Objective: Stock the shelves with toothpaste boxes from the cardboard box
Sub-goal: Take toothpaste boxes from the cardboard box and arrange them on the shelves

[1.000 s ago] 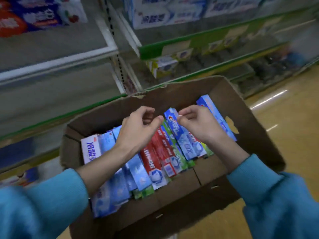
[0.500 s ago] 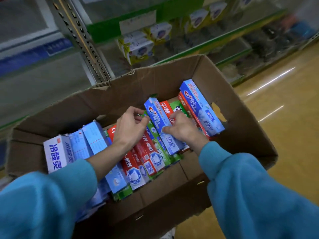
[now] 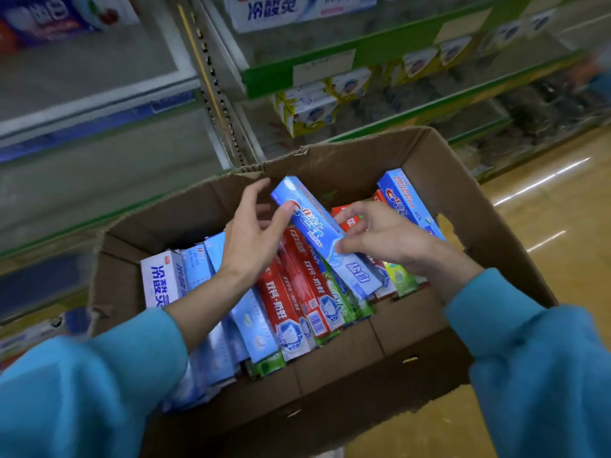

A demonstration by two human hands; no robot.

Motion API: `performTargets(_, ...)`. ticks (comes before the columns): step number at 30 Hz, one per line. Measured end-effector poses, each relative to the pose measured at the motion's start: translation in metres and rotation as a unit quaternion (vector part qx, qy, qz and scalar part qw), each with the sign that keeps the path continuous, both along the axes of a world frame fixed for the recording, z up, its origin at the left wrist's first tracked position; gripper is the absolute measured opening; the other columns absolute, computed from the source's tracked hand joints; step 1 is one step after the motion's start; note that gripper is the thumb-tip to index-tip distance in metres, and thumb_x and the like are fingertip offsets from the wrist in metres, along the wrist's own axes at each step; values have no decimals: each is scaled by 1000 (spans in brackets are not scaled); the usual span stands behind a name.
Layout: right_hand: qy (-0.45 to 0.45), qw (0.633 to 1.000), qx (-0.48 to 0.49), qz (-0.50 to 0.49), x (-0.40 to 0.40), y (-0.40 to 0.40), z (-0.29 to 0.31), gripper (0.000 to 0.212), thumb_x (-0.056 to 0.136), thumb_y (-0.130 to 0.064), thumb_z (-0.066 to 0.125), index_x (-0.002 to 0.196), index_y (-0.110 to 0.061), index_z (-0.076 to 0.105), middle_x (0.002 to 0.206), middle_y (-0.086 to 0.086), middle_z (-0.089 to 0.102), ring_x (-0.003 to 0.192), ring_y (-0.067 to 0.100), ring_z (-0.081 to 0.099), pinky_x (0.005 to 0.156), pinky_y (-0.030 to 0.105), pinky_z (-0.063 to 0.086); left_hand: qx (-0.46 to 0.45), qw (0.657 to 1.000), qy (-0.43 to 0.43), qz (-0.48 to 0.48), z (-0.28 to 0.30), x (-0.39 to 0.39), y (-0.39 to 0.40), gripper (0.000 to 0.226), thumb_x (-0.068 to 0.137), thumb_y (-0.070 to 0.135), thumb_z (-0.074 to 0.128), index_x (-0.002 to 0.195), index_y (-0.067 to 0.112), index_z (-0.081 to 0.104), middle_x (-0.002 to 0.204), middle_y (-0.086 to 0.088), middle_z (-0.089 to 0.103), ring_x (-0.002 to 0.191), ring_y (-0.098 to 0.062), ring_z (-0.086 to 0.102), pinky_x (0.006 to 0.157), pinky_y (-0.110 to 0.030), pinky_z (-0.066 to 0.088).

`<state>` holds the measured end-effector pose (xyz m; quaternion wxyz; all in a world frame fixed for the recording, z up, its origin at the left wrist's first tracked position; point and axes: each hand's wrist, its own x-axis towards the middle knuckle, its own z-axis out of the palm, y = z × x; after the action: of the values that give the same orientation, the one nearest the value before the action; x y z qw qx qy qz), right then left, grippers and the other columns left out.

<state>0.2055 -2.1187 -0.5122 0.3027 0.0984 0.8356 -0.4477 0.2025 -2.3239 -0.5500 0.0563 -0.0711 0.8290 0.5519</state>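
Observation:
An open cardboard box [image 3: 469,206] holds several toothpaste boxes lying side by side: white-blue ones at the left, red ones [image 3: 297,292] in the middle, green and blue ones at the right. A light-blue toothpaste box [image 3: 317,226] is tilted up out of the row. My left hand [image 3: 254,236] holds its upper end between thumb and fingers. My right hand [image 3: 383,236] pinches its lower half, thumb on top. Both arms wear blue sleeves.
Store shelves [image 3: 330,57] with green edges stand behind the box, carrying yellow-white product boxes [image 3: 310,110] and blue-white toothpaste boxes [image 3: 274,8] higher up. A grey shelf [image 3: 99,94] runs at the left. Shiny tan floor [image 3: 545,206] lies at the right.
Both hands have taken hold of the light-blue toothpaste box and lifted its far end up out of the row. The view has shifted slightly upward toward the shelves.

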Motion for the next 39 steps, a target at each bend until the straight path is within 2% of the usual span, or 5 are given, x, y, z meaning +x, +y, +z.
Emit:
performTargets(7, 59, 993, -62, 84, -10, -57, 72, 31, 79, -6, 78, 106, -21, 72, 80, 6, 74, 74, 17, 70, 78, 40, 55, 200, 974, 54, 90, 56, 11, -58, 25, 104, 17, 56, 126, 6, 59, 101, -18, 68, 87, -28, 71, 67, -37, 63)
performTargets(11, 100, 984, -105, 99, -17, -110, 103, 33, 76, -11, 84, 107, -18, 74, 84, 8, 73, 80, 16, 66, 83, 39, 52, 253, 952, 88, 151, 89, 16, -117, 25, 97, 26, 65, 118, 13, 65, 111, -21, 72, 106, -47, 67, 95, -62, 54)
performTargets(26, 167, 958, -232, 37, -37, -341, 132, 49, 71, -23, 77, 117, -12, 68, 105, 18, 73, 92, 17, 70, 69, 16, 55, 344, 847, 198, 355, 162, 50, -358, 25, 103, 9, 54, 127, 9, 48, 100, -14, 66, 91, -25, 68, 78, -37, 62)
performTargets(30, 213, 942, -261, -9, -43, -397, 132, 30, 78, -8, 77, 105, -17, 69, 112, 12, 72, 108, 18, 67, 92, 25, 52, 306, 848, 209, 379, 163, 53, -406, 13, 103, 9, 55, 112, 17, 51, 95, -10, 70, 83, -20, 73, 76, -36, 62)
performTargets(39, 334, 914, -220, -70, -56, -461, 122, 30, 85, -10, 76, 112, -15, 64, 106, 1, 72, 99, 5, 70, 88, 18, 53, -61, 896, 193, 396, 143, 40, -473, 16, 96, 30, 66, 100, 15, 66, 93, 6, 71, 90, -8, 67, 88, -36, 53)
